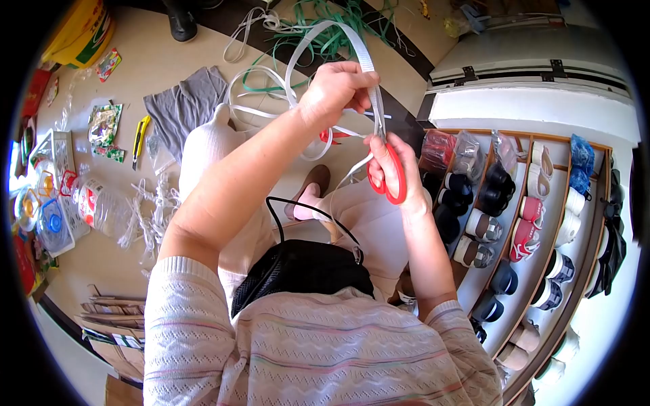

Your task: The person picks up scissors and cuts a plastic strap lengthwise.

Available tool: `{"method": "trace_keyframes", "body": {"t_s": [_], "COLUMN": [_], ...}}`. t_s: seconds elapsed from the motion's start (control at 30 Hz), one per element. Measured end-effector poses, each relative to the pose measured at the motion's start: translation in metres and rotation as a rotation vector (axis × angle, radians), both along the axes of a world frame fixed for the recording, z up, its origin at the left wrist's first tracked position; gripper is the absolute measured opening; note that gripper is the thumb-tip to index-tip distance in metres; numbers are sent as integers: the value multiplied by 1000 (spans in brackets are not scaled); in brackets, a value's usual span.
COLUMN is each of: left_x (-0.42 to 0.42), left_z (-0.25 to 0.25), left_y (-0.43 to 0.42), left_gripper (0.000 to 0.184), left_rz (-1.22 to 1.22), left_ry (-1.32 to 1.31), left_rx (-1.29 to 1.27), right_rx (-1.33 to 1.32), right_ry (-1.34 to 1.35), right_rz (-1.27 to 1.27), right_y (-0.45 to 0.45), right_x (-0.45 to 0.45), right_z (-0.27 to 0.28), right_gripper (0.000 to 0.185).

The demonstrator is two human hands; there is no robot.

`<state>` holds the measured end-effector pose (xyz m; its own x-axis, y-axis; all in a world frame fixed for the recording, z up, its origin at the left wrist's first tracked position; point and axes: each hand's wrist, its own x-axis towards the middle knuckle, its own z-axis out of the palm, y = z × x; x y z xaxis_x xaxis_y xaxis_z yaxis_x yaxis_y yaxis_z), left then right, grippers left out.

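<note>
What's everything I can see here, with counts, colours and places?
strap: one, white, left grip
scissors: one, red-handled, right grip
loose straps: uncountable, green and white, floor ahead
cloth: one, grey, floor left
knife: one, yellow, beside cloth
bucket: one, yellow, far left
packets: several, mostly green, left floor
bottles: several, clear, left
string: one bundle, white, left floor
cardboard: stack, brown, near left
boot: one, black, top edge
rack: one, brown, right
shoes: many, mixed colours, on rack
bag: one, black, lap
sweater: one, pale striped, torso
trousers: one pair, pale, legs
grips: two bare hands, centre
</note>
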<state>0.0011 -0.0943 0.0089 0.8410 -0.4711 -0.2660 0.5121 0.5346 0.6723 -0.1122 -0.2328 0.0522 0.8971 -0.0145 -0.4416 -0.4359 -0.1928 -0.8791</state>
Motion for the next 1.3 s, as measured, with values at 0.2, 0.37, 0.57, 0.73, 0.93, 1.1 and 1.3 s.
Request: {"method": "trace_keyframes", "body": {"t_s": [0.2, 0.37, 0.57, 0.73, 0.93, 1.1, 1.3], "left_x": [3, 19, 12, 11, 10, 0, 12], "left_z": [-2, -2, -3, -2, -3, 0, 0], "left_y": [-2, 5, 4, 5, 3, -2, 5], "left_gripper": [11, 11, 12, 15, 15, 14, 11], "left_rz": [23, 43, 67, 90, 93, 84, 53], "left_ry": [60, 102, -26, -43, -57, -53, -28], "left_rx": [-68, -116, -58, -21, 6, -8, -50], "right_rx": [-25, 27, -1, -17, -13, 64, 9], "right_ry": [45, 34, 5, 2, 9, -30, -21], "right_rz": [10, -8, -10, 7, -13, -26, -20], "right_y": [0, 9, 4, 3, 7, 3, 6], "right_x": [3, -8, -5, -2, -4, 3, 3], "right_z": [0, -5, -3, -2, 0, -4, -5], "right_gripper": [31, 30, 32, 30, 29, 33, 38]}}
